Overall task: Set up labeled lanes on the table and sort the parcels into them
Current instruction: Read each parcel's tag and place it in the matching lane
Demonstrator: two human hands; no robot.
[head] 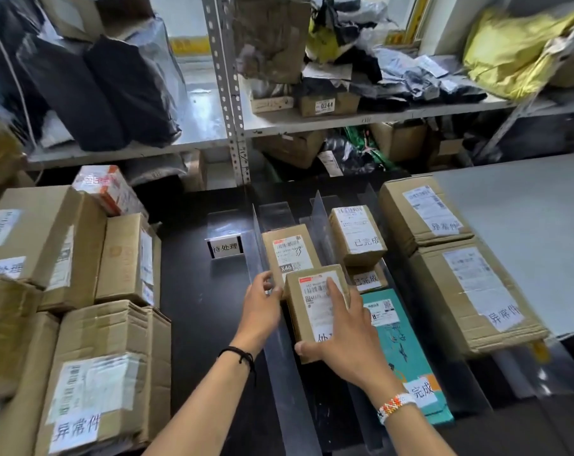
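A small brown parcel (pixel 315 311) with a white label lies in the left lane between clear dividers (pixel 280 337). My right hand (pixel 346 337) lies over it, fingers spread on its top and thumb on its near end. My left hand (pixel 262 304) touches its far left corner with curled fingers. Behind it lies another small box (pixel 289 250). A lane sign (pixel 225 247) stands left of the dividers. The middle lane holds two brown boxes (pixel 358 235) and a teal parcel (pixel 400 343). Two larger labelled boxes (pixel 473 291) lie in the right lane.
Stacked cardboard boxes (pixel 68 291) fill the table's left side. Metal shelves (pixel 233 93) behind hold dark bags, boxes and a yellow bag. A grey board (pixel 525 232) lies at the right. The black tabletop (pixel 200 307) shows between the stack and the lanes.
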